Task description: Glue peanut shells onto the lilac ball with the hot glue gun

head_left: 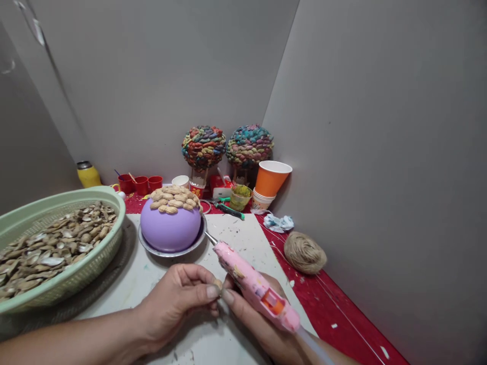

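Between the fingertips of my left hand is a small peanut shell, mostly hidden by the fingers. The thumb of my right hand comes up against the shell's other side. That same hand holds a pink hot glue gun, whose metal nozzle points up and left. Beyond the hands, a purple balloon rests in a shallow metal dish. Peanut shells cover the balloon's top, and its lower sides are bare purple.
A green basket of peanut shells stands left. At the back are two colourful shell-covered balls, red cups, an orange paper cup and a yellow bottle. A twine ball lies right, on red cloth.
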A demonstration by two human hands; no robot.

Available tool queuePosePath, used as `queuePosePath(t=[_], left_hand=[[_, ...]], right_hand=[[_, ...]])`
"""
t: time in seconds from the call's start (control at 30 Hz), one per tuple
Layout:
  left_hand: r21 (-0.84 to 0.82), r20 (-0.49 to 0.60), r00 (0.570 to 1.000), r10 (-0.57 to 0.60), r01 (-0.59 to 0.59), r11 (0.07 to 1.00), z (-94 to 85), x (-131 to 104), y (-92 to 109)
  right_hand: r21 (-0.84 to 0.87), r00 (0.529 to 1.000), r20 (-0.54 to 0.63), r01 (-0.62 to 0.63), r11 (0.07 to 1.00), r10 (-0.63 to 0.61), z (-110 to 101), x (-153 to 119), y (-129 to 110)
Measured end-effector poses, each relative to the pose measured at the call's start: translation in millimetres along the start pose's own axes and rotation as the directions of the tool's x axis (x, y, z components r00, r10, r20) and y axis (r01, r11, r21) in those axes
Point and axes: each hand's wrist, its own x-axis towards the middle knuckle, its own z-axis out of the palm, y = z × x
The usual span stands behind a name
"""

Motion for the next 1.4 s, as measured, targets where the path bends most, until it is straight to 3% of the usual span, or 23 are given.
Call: queuePosePath(t=[0.13, 0.27, 0.37, 0.43, 0.53, 0.63, 0.73, 0.93, 1.1, 1.27, 1.4], left_hand=[[0.122, -0.097, 0.986, 0.139, -0.127, 0.984, 3.3, -2, -5], [0.244, -0.188, 0.938, 0.293, -0.244, 0.939, 8.7, -7, -6], [0.239, -0.206, 0.931, 0.303, -0.252, 0.938, 12.5, -9, -9], [0.162, -0.213, 0.947, 0.239, -0.207, 0.965, 14.1, -10, -11], [0.060, -0.199, 0.968, 0.150, -0.141, 0.988, 14.0, -10, -10], [0.030, -0.265, 0.953, 0.148, -0.145, 0.989, 10.2, -6, -1], [0.010, -0.330, 0.932, 0.153, -0.159, 0.987, 4.9, -1, 9], [0.053, -0.191, 0.974, 0.122, -0.113, 0.992, 0.7, 0, 9], [0.188, -0.119, 0.984, 0.132, -0.109, 0.976, 1.6, 0, 8], [0.216, -0.011, 0.990, 0.140, -0.134, 0.967, 3.5, -3, 7], [0.190, -0.040, 0.986, 0.159, -0.149, 0.970, 2.1, -1, 8]], right_hand=[[-0.200, 0.968, -0.128, 0.188, 0.962, -0.215, 6, 1, -2], [-0.301, 0.891, -0.137, 0.379, 0.875, -0.433, 8, 1, 2], [-0.365, 0.855, -0.162, 0.412, 0.835, -0.492, 10, -2, 6], [-0.349, 0.881, -0.215, 0.333, 0.876, -0.421, 13, -5, 4], [-0.199, 0.940, -0.285, 0.134, 0.971, -0.188, 17, -10, -5], [-0.106, 0.943, -0.332, -0.002, 0.994, -0.033, 14, -12, -16], [-0.072, 0.942, -0.333, -0.056, 0.996, 0.029, 6, -10, -20], [0.015, 0.988, -0.127, -0.091, 0.996, 0.093, 2, 0, -13], [0.189, 0.967, -0.141, -0.183, 0.965, 0.211, 3, 2, -14], [0.254, 0.963, -0.003, -0.259, 0.932, 0.268, 0, 3, -15], [0.266, 0.970, 0.059, -0.244, 0.933, 0.237, -2, 1, -7]])
